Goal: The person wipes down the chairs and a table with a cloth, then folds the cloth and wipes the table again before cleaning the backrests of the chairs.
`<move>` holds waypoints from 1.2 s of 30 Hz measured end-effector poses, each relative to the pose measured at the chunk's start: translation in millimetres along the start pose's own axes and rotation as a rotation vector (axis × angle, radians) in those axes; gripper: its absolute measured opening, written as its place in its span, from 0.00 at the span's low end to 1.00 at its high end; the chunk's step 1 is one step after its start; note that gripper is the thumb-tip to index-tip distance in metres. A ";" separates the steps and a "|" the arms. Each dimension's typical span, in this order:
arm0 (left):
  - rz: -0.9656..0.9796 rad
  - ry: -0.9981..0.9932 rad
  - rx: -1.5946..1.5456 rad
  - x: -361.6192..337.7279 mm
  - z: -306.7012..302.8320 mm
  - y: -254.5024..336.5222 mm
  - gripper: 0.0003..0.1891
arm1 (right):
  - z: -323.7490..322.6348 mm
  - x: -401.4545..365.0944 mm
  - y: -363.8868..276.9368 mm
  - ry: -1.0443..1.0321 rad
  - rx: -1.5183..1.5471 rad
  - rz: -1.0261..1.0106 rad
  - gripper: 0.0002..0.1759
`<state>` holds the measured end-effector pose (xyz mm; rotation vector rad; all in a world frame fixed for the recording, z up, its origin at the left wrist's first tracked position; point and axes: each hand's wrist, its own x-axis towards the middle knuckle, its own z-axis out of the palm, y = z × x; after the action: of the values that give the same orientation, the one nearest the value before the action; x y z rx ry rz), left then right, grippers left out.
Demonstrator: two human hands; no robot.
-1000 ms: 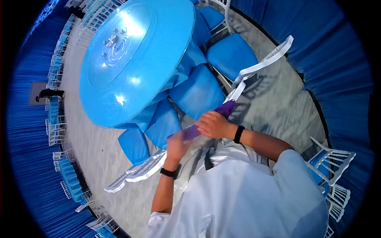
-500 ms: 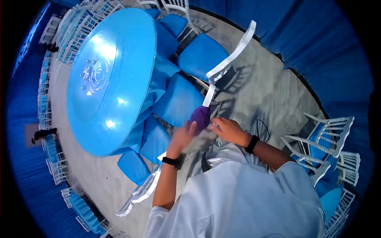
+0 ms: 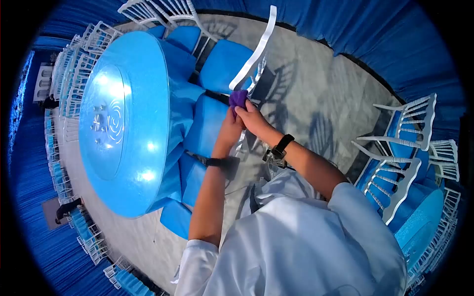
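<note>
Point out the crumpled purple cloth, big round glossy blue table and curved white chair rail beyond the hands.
Purple cloth (image 3: 238, 98): head view, upper folds.
Blue table (image 3: 147, 98): head view, bare outer tabletop.
White chair rail (image 3: 259, 50): head view, middle stretch.

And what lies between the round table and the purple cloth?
In the head view, hanging folds of blue tablecloth and a blue chair seat lie between the round table and the purple cloth.

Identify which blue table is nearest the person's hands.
The large round table left of the purple cloth in the left hand and right hand; the lower-right table and far-left tables stand farther off.
</note>
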<state>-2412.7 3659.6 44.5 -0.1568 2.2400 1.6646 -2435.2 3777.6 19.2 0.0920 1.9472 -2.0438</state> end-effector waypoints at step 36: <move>-0.088 0.226 0.736 -149.0 -15.0 5.5 0.22 | 19.8 -92.0 -41.1 -0.262 -0.666 0.044 0.28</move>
<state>-2278.2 3629.9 103.5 -0.2570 2.8035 0.7202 -2355.7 3775.9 84.2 -0.2663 2.2995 -1.2132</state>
